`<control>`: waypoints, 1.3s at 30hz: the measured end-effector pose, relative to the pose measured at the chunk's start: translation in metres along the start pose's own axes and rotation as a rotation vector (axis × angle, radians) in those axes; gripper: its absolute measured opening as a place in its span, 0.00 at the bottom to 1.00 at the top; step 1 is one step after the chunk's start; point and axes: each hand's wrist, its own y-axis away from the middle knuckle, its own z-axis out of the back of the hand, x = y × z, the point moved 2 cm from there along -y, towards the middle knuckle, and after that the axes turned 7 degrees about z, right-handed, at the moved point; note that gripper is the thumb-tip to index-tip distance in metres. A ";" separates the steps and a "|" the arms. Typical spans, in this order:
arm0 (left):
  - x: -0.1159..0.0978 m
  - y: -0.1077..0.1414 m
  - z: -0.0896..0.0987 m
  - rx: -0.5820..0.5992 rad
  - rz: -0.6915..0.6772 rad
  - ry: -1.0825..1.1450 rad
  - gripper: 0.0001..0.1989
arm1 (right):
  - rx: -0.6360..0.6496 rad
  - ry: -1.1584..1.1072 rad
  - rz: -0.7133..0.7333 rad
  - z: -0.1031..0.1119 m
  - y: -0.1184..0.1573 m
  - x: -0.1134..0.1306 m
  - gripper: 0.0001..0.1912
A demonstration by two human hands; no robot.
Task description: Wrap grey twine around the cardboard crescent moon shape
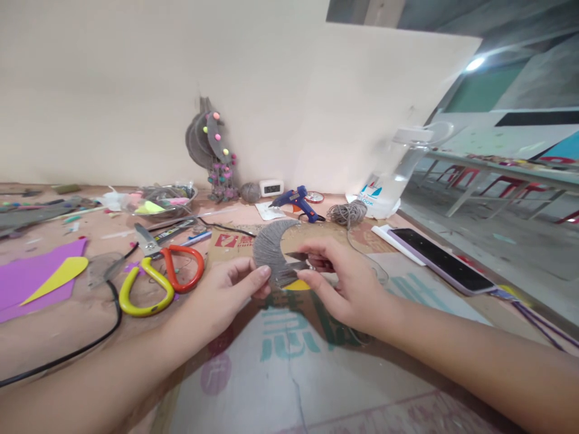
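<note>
A crescent (268, 246) wound with grey yarn stands tilted above the cardboard, its lower end showing bare yellow. My left hand (239, 280) grips its left edge, thumb in front and fingers behind. My right hand (339, 274) is closed at the crescent's lower right, pinching what looks like grey yarn; small dark pointed ends (296, 259) stick out at its fingertips. A loose strand runs from a grey yarn bundle (347, 212) down past my right hand. How the strand passes between the right fingers is partly hidden.
Scissors (165, 271) with yellow and red handles lie left, near purple sheets (40, 277) and a black cord. A blue glue gun (298, 202), small clock (271, 188) and water bottle (384, 181) stand behind. A phone (441, 259) lies right. Decorated crescents (210, 141) hang on the wall.
</note>
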 end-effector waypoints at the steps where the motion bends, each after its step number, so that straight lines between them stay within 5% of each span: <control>1: 0.000 0.000 0.000 -0.001 -0.009 -0.004 0.12 | -0.008 -0.048 -0.062 0.000 -0.002 -0.001 0.15; 5: 0.000 0.000 0.000 0.000 -0.089 -0.102 0.13 | 0.108 -0.290 -0.305 -0.006 -0.009 -0.008 0.12; 9: -0.001 -0.002 0.002 -0.017 -0.150 -0.236 0.14 | 0.245 -0.388 -0.397 -0.014 -0.013 -0.010 0.13; 18: -0.006 0.000 -0.004 0.009 -0.139 -0.321 0.13 | 0.194 -0.338 -0.304 -0.018 -0.009 -0.003 0.04; 26: -0.008 0.003 0.000 -0.022 -0.073 -0.228 0.09 | 0.093 -0.449 -0.393 -0.008 -0.011 -0.006 0.09; 31: -0.005 0.001 0.002 -0.065 -0.156 -0.328 0.18 | 0.139 -0.434 -0.311 -0.017 -0.004 -0.002 0.05; 39: 0.001 -0.003 0.001 0.037 -0.170 -0.389 0.13 | 0.164 -0.415 -0.299 -0.027 -0.005 -0.002 0.04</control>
